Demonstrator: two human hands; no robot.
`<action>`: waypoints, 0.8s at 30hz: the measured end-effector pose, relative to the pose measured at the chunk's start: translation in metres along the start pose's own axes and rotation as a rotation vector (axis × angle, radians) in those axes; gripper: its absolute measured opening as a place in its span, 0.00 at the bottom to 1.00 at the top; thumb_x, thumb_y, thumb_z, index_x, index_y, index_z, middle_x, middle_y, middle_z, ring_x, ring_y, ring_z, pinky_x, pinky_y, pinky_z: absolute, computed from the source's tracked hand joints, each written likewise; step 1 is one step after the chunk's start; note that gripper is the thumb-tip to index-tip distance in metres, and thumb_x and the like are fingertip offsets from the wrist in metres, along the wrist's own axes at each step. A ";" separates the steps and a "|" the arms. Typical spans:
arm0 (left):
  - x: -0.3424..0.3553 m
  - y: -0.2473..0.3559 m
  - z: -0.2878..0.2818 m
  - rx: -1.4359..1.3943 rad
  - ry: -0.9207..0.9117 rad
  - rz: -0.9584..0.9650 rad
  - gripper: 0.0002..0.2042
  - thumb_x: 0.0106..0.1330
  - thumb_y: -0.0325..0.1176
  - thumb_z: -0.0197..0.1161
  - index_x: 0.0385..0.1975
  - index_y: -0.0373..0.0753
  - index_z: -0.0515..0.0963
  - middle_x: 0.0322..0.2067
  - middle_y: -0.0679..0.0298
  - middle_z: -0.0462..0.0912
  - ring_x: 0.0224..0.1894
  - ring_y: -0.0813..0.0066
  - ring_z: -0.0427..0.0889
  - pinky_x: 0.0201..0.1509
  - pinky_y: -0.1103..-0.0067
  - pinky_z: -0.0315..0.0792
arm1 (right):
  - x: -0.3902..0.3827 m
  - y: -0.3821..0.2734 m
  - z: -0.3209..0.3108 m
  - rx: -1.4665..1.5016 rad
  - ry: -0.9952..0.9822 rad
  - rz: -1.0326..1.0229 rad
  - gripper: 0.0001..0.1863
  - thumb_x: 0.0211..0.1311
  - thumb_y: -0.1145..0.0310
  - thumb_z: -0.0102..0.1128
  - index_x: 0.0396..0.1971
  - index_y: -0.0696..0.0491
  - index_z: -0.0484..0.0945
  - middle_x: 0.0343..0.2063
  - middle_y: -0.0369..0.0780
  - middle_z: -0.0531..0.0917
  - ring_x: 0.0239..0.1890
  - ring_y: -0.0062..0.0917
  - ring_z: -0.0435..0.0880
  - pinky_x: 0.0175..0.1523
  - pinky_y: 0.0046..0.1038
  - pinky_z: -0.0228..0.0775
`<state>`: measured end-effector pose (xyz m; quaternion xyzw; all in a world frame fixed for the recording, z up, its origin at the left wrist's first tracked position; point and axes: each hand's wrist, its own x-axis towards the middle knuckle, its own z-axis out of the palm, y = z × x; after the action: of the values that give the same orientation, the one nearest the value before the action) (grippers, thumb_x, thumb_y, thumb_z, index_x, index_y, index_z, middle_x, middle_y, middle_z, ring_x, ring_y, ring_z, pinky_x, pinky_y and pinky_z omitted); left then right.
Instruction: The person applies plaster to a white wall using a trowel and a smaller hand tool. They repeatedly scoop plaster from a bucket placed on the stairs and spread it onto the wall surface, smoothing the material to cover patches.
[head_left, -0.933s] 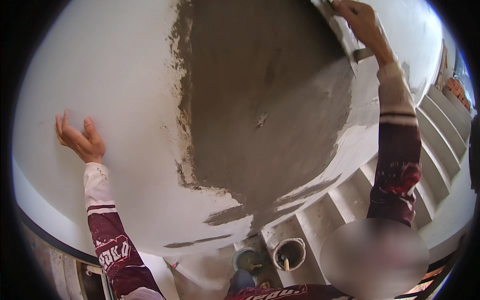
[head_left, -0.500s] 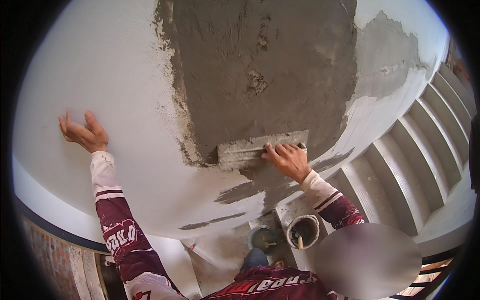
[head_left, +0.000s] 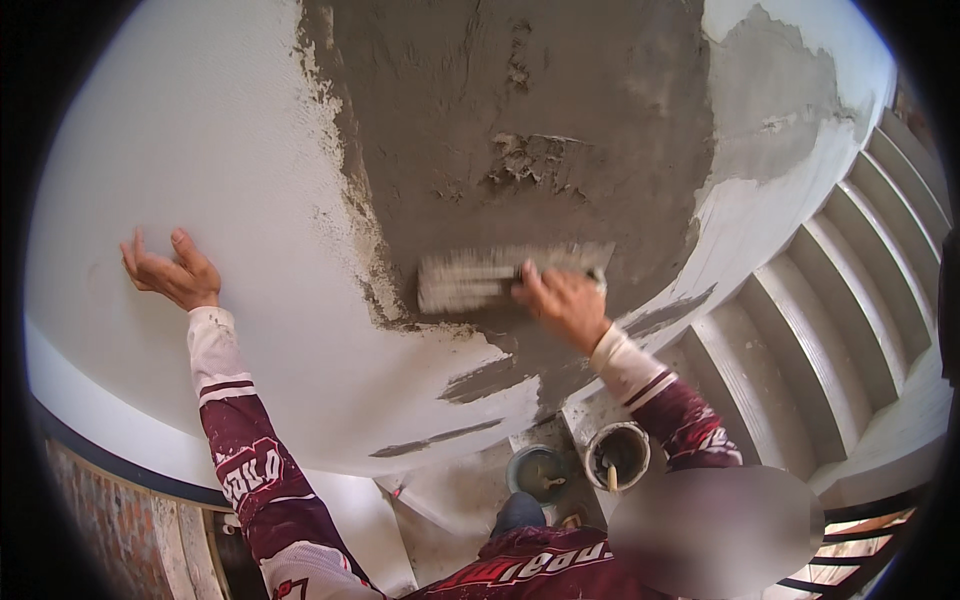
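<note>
My left hand [head_left: 175, 270] rests against the smooth white curved wall [head_left: 170, 150] on the left, fingers apart and slightly bent, holding nothing. My right hand [head_left: 565, 300] is wrapped round the handle of a flat, cement-smeared steel trowel [head_left: 458, 278], blurred by motion. The trowel lies level across the lower part of a broad dark grey patch of cement [head_left: 610, 150], which has a rough, lumpy area just above the blade and a ragged pale border on its left. Thinner grey smears [head_left: 470, 378] show below the patch on the white surface.
Concrete stairs [head_left: 800, 320] curve up along the right. Below me stand a pale bucket [head_left: 635, 450] with a wooden handle in it and a basin [head_left: 525, 470] beside it. A dark railing [head_left: 860, 540] is at lower right, exposed brickwork [head_left: 110, 500] at lower left.
My right hand with the trowel came down from the top right to the patch's lower part, then shifted slightly up and left. The rough area above it looks larger. My left hand stayed on the wall.
</note>
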<state>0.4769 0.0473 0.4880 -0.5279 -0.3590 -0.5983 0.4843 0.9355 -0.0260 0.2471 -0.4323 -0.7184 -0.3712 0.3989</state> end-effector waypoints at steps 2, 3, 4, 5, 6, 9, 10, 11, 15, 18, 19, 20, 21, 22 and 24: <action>-0.007 -0.005 0.000 0.030 -0.008 0.021 0.26 0.70 0.50 0.51 0.58 0.35 0.62 0.63 0.52 0.64 0.72 0.49 0.47 0.72 0.52 0.40 | -0.047 -0.019 0.002 0.109 -0.204 0.050 0.21 0.60 0.52 0.66 0.45 0.52 0.78 0.23 0.37 0.78 0.23 0.26 0.81 0.26 0.28 0.72; -0.005 -0.007 0.001 0.047 -0.002 0.040 0.26 0.70 0.50 0.51 0.58 0.35 0.62 0.63 0.53 0.64 0.72 0.49 0.47 0.72 0.52 0.40 | -0.060 -0.028 -0.001 0.139 -0.203 0.190 0.21 0.59 0.53 0.67 0.44 0.52 0.79 0.24 0.38 0.79 0.25 0.27 0.82 0.28 0.29 0.73; 0.000 -0.006 -0.001 0.047 0.000 0.051 0.26 0.70 0.50 0.51 0.58 0.35 0.62 0.63 0.53 0.64 0.72 0.49 0.48 0.72 0.52 0.40 | -0.071 -0.037 -0.004 0.173 -0.197 0.329 0.20 0.58 0.53 0.68 0.42 0.53 0.79 0.25 0.38 0.80 0.26 0.29 0.83 0.30 0.30 0.74; 0.000 -0.003 -0.005 0.049 -0.012 0.057 0.27 0.70 0.50 0.50 0.58 0.35 0.62 0.63 0.53 0.64 0.72 0.49 0.48 0.72 0.52 0.40 | -0.072 -0.039 -0.010 0.211 -0.204 0.469 0.20 0.58 0.53 0.68 0.41 0.54 0.80 0.26 0.39 0.82 0.28 0.31 0.84 0.32 0.31 0.75; 0.001 -0.001 -0.007 0.050 -0.023 0.062 0.27 0.70 0.50 0.50 0.58 0.35 0.62 0.63 0.53 0.64 0.72 0.49 0.48 0.72 0.52 0.41 | -0.067 -0.032 -0.008 0.255 -0.012 0.631 0.20 0.58 0.55 0.69 0.41 0.56 0.80 0.29 0.42 0.83 0.31 0.33 0.85 0.36 0.31 0.76; -0.003 -0.012 -0.002 0.070 -0.042 0.088 0.27 0.71 0.51 0.49 0.59 0.35 0.61 0.63 0.53 0.63 0.72 0.49 0.48 0.72 0.51 0.40 | -0.031 0.008 -0.017 0.397 0.354 1.022 0.18 0.60 0.61 0.68 0.42 0.60 0.81 0.37 0.48 0.85 0.38 0.38 0.86 0.46 0.32 0.76; -0.006 -0.013 -0.001 0.065 -0.046 0.086 0.27 0.71 0.51 0.49 0.59 0.35 0.61 0.64 0.53 0.63 0.72 0.49 0.48 0.72 0.51 0.40 | -0.012 0.023 -0.022 0.448 0.402 1.075 0.18 0.61 0.61 0.67 0.42 0.61 0.81 0.37 0.49 0.85 0.39 0.37 0.86 0.47 0.31 0.75; -0.006 -0.014 0.000 0.062 -0.049 0.088 0.27 0.71 0.52 0.49 0.59 0.35 0.61 0.64 0.53 0.62 0.72 0.49 0.48 0.72 0.51 0.41 | 0.006 0.033 -0.025 0.505 0.453 1.129 0.19 0.61 0.61 0.67 0.42 0.62 0.81 0.37 0.50 0.85 0.39 0.37 0.86 0.48 0.31 0.75; 0.005 -0.012 -0.010 0.056 -0.064 0.083 0.28 0.71 0.52 0.49 0.59 0.34 0.61 0.65 0.51 0.61 0.73 0.49 0.46 0.71 0.52 0.41 | 0.082 0.006 -0.027 0.623 0.455 1.059 0.20 0.60 0.58 0.68 0.42 0.60 0.81 0.35 0.50 0.86 0.37 0.37 0.87 0.44 0.31 0.76; -0.009 -0.012 -0.008 0.028 -0.069 0.057 0.29 0.71 0.52 0.49 0.60 0.33 0.60 0.64 0.48 0.60 0.72 0.49 0.45 0.71 0.52 0.41 | 0.120 -0.067 -0.036 0.629 0.201 0.936 0.19 0.59 0.54 0.68 0.41 0.54 0.81 0.29 0.46 0.85 0.28 0.41 0.85 0.34 0.36 0.76; -0.009 -0.008 -0.007 0.014 -0.071 0.049 0.29 0.71 0.51 0.50 0.60 0.33 0.60 0.64 0.48 0.59 0.72 0.49 0.45 0.71 0.52 0.41 | 0.124 -0.082 -0.027 0.455 0.236 0.751 0.20 0.60 0.52 0.66 0.42 0.52 0.79 0.25 0.43 0.84 0.23 0.37 0.84 0.27 0.36 0.74; -0.010 -0.005 -0.002 -0.002 -0.072 0.037 0.29 0.71 0.51 0.50 0.60 0.33 0.60 0.65 0.48 0.59 0.72 0.49 0.45 0.71 0.52 0.41 | 0.119 -0.093 -0.016 0.390 0.202 0.690 0.20 0.61 0.51 0.65 0.42 0.51 0.77 0.23 0.42 0.82 0.20 0.35 0.82 0.23 0.35 0.72; -0.005 -0.003 -0.002 -0.006 -0.061 0.034 0.29 0.71 0.51 0.50 0.61 0.33 0.60 0.65 0.47 0.59 0.72 0.49 0.45 0.70 0.52 0.41 | 0.114 -0.102 -0.012 0.451 0.173 0.639 0.19 0.62 0.51 0.63 0.42 0.51 0.77 0.22 0.41 0.81 0.19 0.35 0.82 0.21 0.34 0.71; -0.002 -0.003 -0.002 0.012 -0.064 0.038 0.29 0.71 0.51 0.50 0.60 0.33 0.60 0.65 0.47 0.59 0.72 0.49 0.45 0.70 0.52 0.41 | 0.103 -0.114 -0.013 0.527 0.045 0.618 0.19 0.62 0.51 0.63 0.41 0.50 0.76 0.23 0.41 0.81 0.21 0.36 0.82 0.25 0.37 0.73; -0.011 -0.008 -0.001 0.035 -0.085 0.031 0.29 0.70 0.51 0.51 0.60 0.33 0.60 0.64 0.47 0.59 0.71 0.49 0.46 0.70 0.52 0.42 | 0.062 -0.133 -0.017 0.567 -0.231 0.451 0.22 0.58 0.49 0.66 0.41 0.52 0.79 0.28 0.42 0.84 0.26 0.36 0.85 0.28 0.34 0.76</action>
<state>0.4686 0.0506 0.4780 -0.5498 -0.3815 -0.5614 0.4868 0.7988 -0.0678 0.2841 -0.4909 -0.7199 -0.0093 0.4906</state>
